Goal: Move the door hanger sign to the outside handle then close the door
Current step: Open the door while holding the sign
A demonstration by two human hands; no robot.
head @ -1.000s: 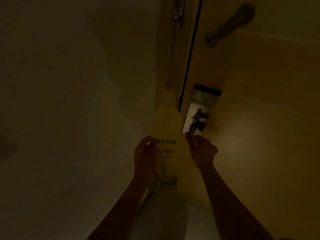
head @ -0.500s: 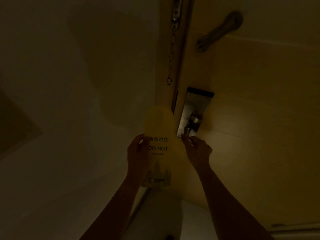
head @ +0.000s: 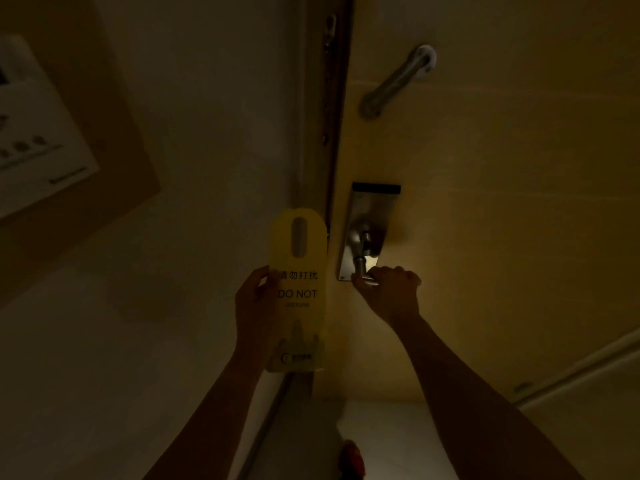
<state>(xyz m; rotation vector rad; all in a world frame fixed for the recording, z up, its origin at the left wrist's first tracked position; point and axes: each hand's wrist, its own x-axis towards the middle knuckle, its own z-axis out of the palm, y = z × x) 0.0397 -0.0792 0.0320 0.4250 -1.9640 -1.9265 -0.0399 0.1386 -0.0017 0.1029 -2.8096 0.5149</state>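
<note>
Now the left hand [head: 254, 306] is clamped on the one yellow door hanger sign [head: 298, 292], holding it upright just left of the door [head: 485, 202] edge, while the right hand [head: 391, 289] is wrapped around the one lever handle [head: 362, 268], with a second metal bar [head: 394, 81] farther up.

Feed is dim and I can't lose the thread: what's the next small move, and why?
Probably press the lever down and pull the door open: the right hand grips the inside handle, the door looks shut, and the left hand holds the sign unhung.
</note>
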